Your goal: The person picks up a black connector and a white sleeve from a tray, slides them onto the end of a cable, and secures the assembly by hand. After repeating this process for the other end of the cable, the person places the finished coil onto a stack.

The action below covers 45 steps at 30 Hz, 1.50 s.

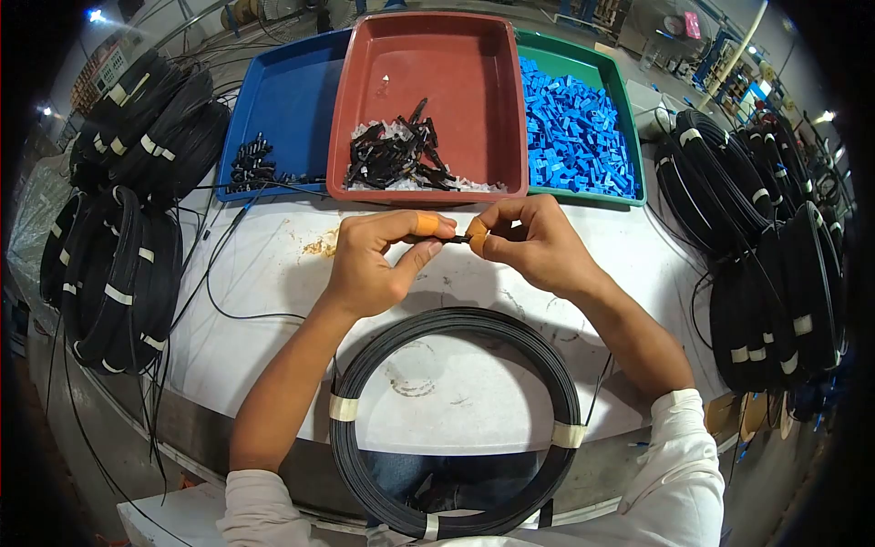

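My left hand (375,260) and my right hand (545,248) meet above the white table, just in front of the red tray. Both pinch a small, slim black piece (462,239), which looks like a cable end or connector; the fingers cover most of it. Orange tape (427,222) wraps a finger of my left hand, and similar tape is on my right fingers. Below the hands lies a large coil of black cable (456,321), bound with pale tape (570,435) and overhanging the table's front edge.
Behind the hands, the red tray (428,195) holds black and clear small parts. A blue tray (283,68) contains black pieces, and a green tray (638,182) blue clips (579,137). Black cable coils (118,273) are stacked left, and more coils (720,182) right.
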{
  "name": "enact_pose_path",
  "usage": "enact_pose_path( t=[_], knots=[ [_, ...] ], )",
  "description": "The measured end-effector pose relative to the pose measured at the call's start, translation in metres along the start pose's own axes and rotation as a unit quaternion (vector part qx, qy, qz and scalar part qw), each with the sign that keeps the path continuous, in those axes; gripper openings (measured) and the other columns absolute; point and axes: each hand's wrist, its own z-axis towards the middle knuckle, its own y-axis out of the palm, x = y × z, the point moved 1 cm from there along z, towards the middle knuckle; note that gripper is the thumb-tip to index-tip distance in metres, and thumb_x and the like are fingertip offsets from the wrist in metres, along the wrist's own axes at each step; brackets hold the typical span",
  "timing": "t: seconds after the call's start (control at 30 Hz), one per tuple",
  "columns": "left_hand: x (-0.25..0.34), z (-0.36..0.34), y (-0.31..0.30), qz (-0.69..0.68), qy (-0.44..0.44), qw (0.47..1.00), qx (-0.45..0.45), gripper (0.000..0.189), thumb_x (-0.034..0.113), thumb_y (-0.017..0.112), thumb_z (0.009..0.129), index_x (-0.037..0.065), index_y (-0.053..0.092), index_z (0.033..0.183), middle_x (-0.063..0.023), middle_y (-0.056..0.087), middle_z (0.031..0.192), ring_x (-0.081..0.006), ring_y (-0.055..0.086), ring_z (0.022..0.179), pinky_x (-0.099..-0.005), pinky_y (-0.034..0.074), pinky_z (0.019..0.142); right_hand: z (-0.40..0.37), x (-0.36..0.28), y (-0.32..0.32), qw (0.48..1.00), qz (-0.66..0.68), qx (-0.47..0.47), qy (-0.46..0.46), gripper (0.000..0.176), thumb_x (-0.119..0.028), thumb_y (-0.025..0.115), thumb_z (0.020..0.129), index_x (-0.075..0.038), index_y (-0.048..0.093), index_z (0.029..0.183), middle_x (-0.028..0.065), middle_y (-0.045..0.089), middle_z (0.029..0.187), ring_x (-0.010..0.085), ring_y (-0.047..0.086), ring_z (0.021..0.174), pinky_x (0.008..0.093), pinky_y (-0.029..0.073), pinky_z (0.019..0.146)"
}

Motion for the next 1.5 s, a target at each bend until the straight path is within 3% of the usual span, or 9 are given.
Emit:
enact_pose_path(
  t=[0.17,0.33,0.37,0.43,0.57,0.73,0.8,1.1,1.5],
  knots=[
    [0.000,-0.003,0.007,-0.165,-0.129,0.977,0.030,0.017,-0.003,0.067,0.089,-0.005,0.068,0.106,-0.0125,0.070,0.105,-0.0151,0.068,0.090,-0.0282,0.057,0.084,-0.005,-0.005,0.005,0.999,-0.050,0.008,-0.012,0.011,-0.008,0.070,0.083,0.003,0.071,0.083,0.0043,0.066,0.069,0.0075,0.057,0.062,0.0264,0.046,0.057],
    [0.011,0.002,-0.003,-0.125,-0.229,0.965,-0.006,0.021,0.001,0.072,0.086,-0.006,0.065,0.105,-0.0091,0.068,0.096,-0.0138,0.067,0.091,-0.0266,0.056,0.083,-0.011,-0.013,0.007,0.987,-0.142,0.032,-0.073,0.011,-0.005,0.070,0.087,0.004,0.069,0.094,0.0013,0.062,0.081,0.0043,0.054,0.066,0.0223,0.042,0.055],
    [0.009,0.001,-0.005,-0.119,-0.243,0.963,-0.024,0.023,0.002,0.074,0.085,-0.006,0.065,0.104,-0.0084,0.068,0.094,-0.0134,0.067,0.090,-0.0260,0.056,0.082,-0.012,-0.019,0.008,0.976,-0.189,0.040,-0.100,0.011,-0.006,0.070,0.084,0.002,0.071,0.091,0.0065,0.064,0.079,0.0129,0.060,0.065,0.0281,0.045,0.056],
    [0.004,0.000,-0.002,-0.113,-0.185,0.976,0.005,0.021,0.003,0.075,0.083,-0.005,0.067,0.101,-0.0085,0.070,0.093,-0.0119,0.067,0.084,-0.0251,0.056,0.078,-0.013,-0.021,0.009,0.962,-0.235,0.049,-0.127,0.011,-0.007,0.070,0.081,0.000,0.073,0.089,0.0117,0.066,0.077,0.0215,0.066,0.064,0.0340,0.048,0.058],
    [0.005,0.000,0.002,-0.123,-0.083,0.987,0.057,0.018,0.001,0.075,0.082,-0.005,0.070,0.099,-0.0096,0.072,0.094,-0.0112,0.068,0.081,-0.0245,0.057,0.075,-0.015,-0.024,0.010,0.953,-0.228,0.055,-0.191,0.010,0.000,0.070,0.084,0.000,0.070,0.093,0.0038,0.055,0.077,0.0069,0.046,0.057,0.0247,0.035,0.049],
    [0.005,-0.002,0.004,-0.187,-0.082,0.976,0.079,0.018,-0.004,0.074,0.082,-0.005,0.070,0.100,-0.0111,0.072,0.097,-0.0132,0.069,0.086,-0.0258,0.058,0.079,-0.018,-0.029,0.011,0.966,-0.184,0.065,-0.170,0.010,0.002,0.070,0.082,0.001,0.069,0.092,0.0028,0.053,0.077,0.0056,0.042,0.056,0.0238,0.034,0.049],
    [0.004,-0.002,0.004,-0.196,-0.073,0.974,0.083,0.018,-0.005,0.074,0.082,-0.005,0.070,0.100,-0.0114,0.072,0.097,-0.0138,0.069,0.088,-0.0265,0.058,0.081,-0.019,-0.032,0.009,0.970,-0.184,0.067,-0.140,0.010,-0.005,0.070,0.081,-0.001,0.071,0.091,0.0093,0.061,0.076,0.0193,0.058,0.059,0.0324,0.045,0.054],
    [0.011,-0.003,0.011,-0.178,-0.031,0.977,0.111,0.028,-0.006,0.074,0.078,0.000,0.059,0.100,-0.0102,0.069,0.096,-0.0140,0.069,0.090,-0.0283,0.058,0.083,-0.025,-0.035,0.016,0.937,-0.266,0.089,-0.208,0.011,-0.004,0.072,0.080,-0.004,0.068,0.090,0.0070,0.060,0.079,0.0220,0.068,0.068,0.0364,0.050,0.056],
    [0.017,-0.001,0.005,-0.156,-0.021,0.981,0.116,0.029,-0.003,0.075,0.078,0.001,0.054,0.098,-0.0106,0.069,0.093,-0.0139,0.069,0.088,-0.0280,0.058,0.081,-0.025,-0.027,0.024,0.871,-0.359,0.146,-0.302,0.018,-0.008,0.073,0.081,-0.009,0.064,0.096,0.0039,0.052,0.079,0.0202,0.058,0.056,0.0341,0.044,0.046]
  ],
)
